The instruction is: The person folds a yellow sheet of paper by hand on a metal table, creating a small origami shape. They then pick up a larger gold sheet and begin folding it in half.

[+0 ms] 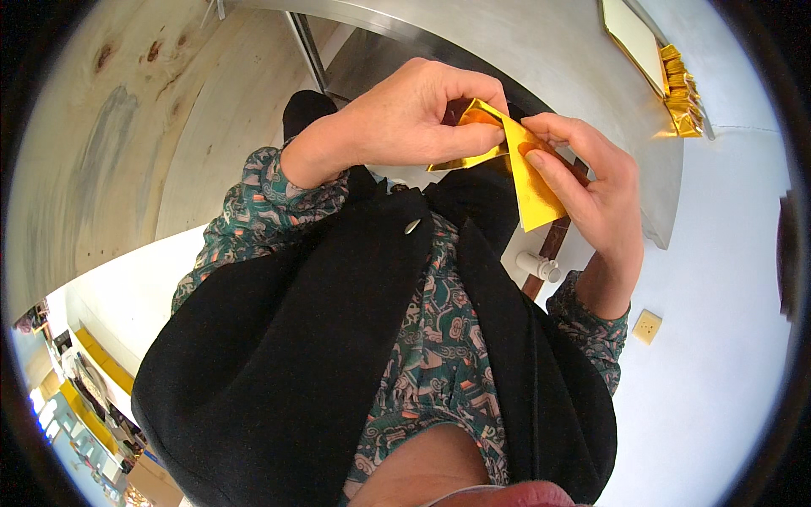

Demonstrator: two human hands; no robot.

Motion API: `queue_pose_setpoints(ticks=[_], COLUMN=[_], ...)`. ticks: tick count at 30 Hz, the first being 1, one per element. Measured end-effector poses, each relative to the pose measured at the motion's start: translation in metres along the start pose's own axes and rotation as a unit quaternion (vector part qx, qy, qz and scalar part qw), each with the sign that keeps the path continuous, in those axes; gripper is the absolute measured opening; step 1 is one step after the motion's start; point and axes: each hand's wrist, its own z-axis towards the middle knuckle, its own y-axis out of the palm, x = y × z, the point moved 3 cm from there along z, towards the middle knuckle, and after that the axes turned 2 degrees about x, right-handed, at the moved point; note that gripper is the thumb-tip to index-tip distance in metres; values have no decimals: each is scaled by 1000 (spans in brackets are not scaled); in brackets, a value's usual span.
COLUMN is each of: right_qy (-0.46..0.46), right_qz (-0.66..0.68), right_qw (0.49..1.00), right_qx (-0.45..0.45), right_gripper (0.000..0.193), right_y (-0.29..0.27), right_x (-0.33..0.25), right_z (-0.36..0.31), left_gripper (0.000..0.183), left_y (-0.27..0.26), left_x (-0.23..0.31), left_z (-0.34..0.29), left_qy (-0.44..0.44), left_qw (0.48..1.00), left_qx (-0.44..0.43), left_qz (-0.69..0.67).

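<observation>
Between my two hands, above my lap, is a sheet of shiny gold foil paper, partly folded, with a flat flap hanging down on the right and a curled part on the left. My left hand pinches its upper edge between thumb and fingers. On the other side, my right hand grips the flap, thumb in front and fingers behind. The fingertips of both hands are close together near the top fold. Part of the paper is hidden behind my left hand.
A grey metal table curves across the front. On its right end lie a cream-coloured pad and a row of folded gold foil pieces. A plywood panel stands at left; a white bottle and a wall socket are at right.
</observation>
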Motion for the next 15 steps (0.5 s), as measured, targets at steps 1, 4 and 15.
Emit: queue_pose_setpoints(ticks=[1, 4, 15], right_qy=[-1, 2, 6], right_qz=[2, 21, 77], right_qw=[1000, 1000, 997], right_qx=[-5, -14, -31], right_gripper=[24, 23, 19], right_y=[-2, -1, 2], right_x=[3, 5, 18], right_z=[2, 4, 10], left_gripper=[17, 16, 15], left_y=[0, 0, 4], left_x=[-1, -2, -3], left_z=[2, 1, 1], left_qy=[1, -8, -35], left_qw=[1000, 1000, 995], left_qx=[3, 7, 25], left_qz=[-9, -21, -92])
